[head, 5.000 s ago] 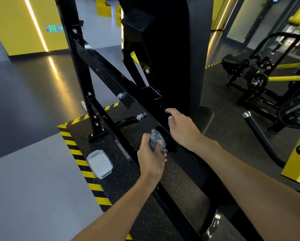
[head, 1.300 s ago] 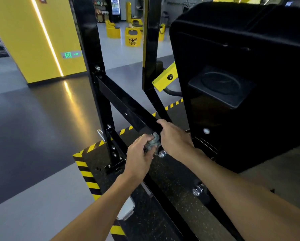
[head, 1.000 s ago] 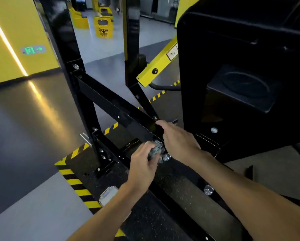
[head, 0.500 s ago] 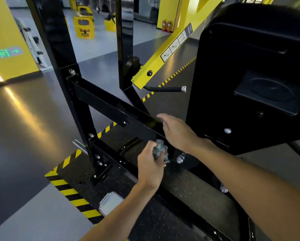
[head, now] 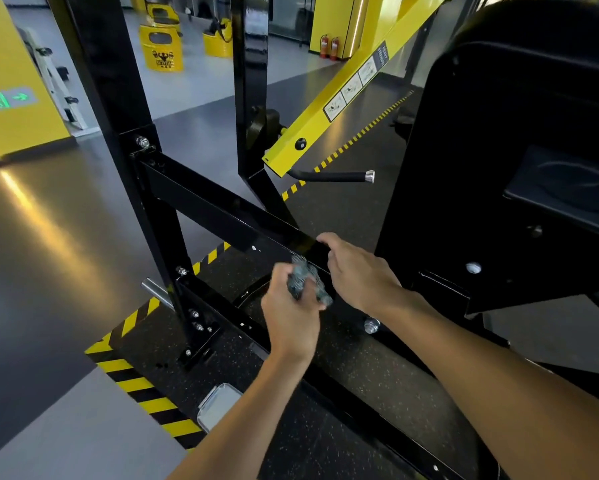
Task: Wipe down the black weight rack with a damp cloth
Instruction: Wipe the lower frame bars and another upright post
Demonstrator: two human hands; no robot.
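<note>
Gym floor, black weight rack (head: pixel 118 81): my left hand (head: pixel 291 320) clenches the damp cloth (head: pixel 303 280) in curled fingers at the sloping crossbar (head: pixel 204 206), right hand (head: pixel 357 275) fingers hooked over its top edge; best to press firmly, stroking lengthwise in overlapping passes.

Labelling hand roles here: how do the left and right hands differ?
The left hand is fisted round the cloth; the right hand holds no cloth. The right hand hooks over the crossbar at its top edge; the left hand sits lower, before its face. Both are bare and close together.
</note>
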